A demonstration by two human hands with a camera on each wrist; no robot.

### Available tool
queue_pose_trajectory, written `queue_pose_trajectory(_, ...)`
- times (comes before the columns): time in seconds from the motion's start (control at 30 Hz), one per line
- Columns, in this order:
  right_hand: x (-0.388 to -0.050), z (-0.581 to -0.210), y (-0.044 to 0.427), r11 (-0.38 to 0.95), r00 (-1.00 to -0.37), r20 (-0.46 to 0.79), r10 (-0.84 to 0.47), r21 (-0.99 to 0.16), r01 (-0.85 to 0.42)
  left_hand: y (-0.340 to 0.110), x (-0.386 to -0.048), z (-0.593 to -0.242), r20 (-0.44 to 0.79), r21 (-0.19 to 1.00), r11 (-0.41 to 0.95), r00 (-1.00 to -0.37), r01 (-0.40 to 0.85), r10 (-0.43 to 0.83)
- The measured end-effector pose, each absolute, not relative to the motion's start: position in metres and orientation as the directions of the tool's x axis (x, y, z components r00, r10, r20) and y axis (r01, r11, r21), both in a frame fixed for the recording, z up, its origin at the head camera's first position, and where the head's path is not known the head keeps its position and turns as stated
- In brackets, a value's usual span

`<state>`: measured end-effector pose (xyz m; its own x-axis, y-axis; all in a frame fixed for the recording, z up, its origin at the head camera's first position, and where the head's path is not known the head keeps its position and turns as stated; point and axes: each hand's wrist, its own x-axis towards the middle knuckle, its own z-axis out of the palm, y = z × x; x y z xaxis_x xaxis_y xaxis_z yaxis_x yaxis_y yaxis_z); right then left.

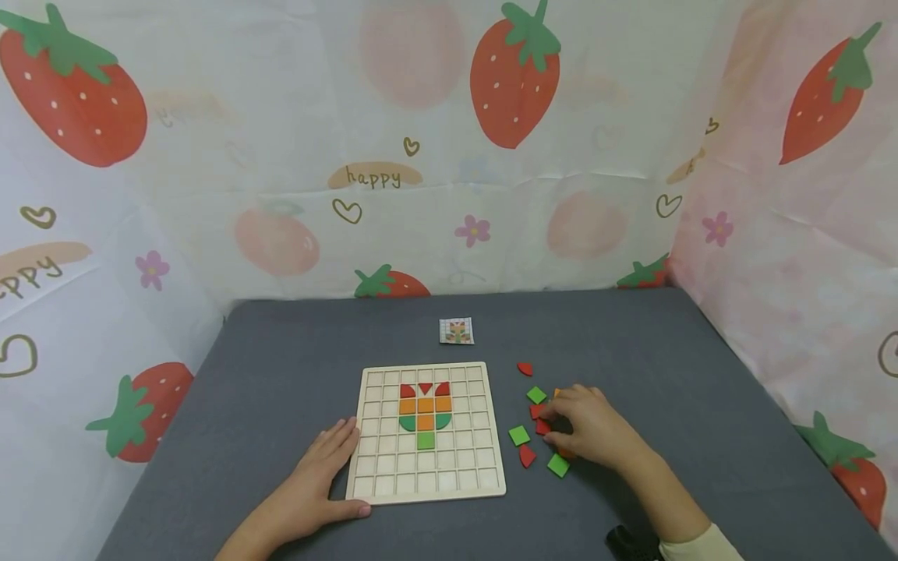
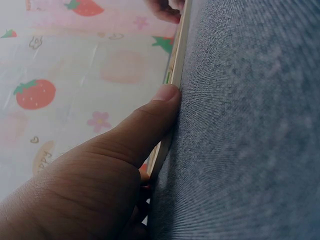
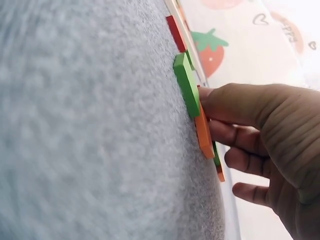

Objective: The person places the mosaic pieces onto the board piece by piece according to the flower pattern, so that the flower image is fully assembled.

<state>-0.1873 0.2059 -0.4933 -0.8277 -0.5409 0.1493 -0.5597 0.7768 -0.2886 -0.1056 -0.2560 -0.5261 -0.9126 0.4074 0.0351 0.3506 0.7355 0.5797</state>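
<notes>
A pale wooden grid board (image 1: pixel 386 465) lies on the table with red, orange and green tiles set in its cells. Along its left edge rest the straight fingers of my left hand (image 1: pixel 309 483), while the thumb (image 2: pixel 162 95) touches the near-left corner. To the right of the board, my right hand (image 1: pixel 596 428) reaches down into loose tiles. Its thumb and index finger pinch a small red tile (image 1: pixel 542 427) at its sides. A green tile (image 3: pixel 186 82) and an orange tile (image 3: pixel 203 132) lie close to the thumb in the right wrist view, partly covering its tip.
A small picture card (image 1: pixel 457 331) lies behind the board. Several other loose tiles surround the right hand, among them a red quarter-round tile (image 1: pixel 525 368) and a green square tile (image 1: pixel 558 465). A dark object (image 1: pixel 624 543) sits by the right sleeve. A strawberry-print curtain (image 1: pixel 295 140) stands behind the table.
</notes>
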Motion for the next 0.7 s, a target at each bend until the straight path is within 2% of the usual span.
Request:
queue_pose_trajectory(0.2, -0.1870, -0.4936, 0.2027, 0.800, -0.851, 0.123, -0.511, -0.295, -0.522, -0.2547, -0.1054, -0.5261, 0.066, 0.565, 0.735, -0.909, 0.374, 0.412)
queue_pose_trajectory(0.47, -0.1884, -0.4944, 0.2010, 0.791, -0.839, 0.133, -0.527, -0.282, -0.542, -0.2548, -0.1047, -0.5269, 0.085, 0.558, 0.735, -0.908, 0.385, 0.411)
queue_pose_trajectory(0.7, -0.1900, -0.4946, 0.1978, 0.785, -0.829, 0.145, -0.541, -0.268, -0.559, -0.2561, -0.1060, -0.5254, 0.031, 0.580, 0.738, -0.915, 0.345, 0.403)
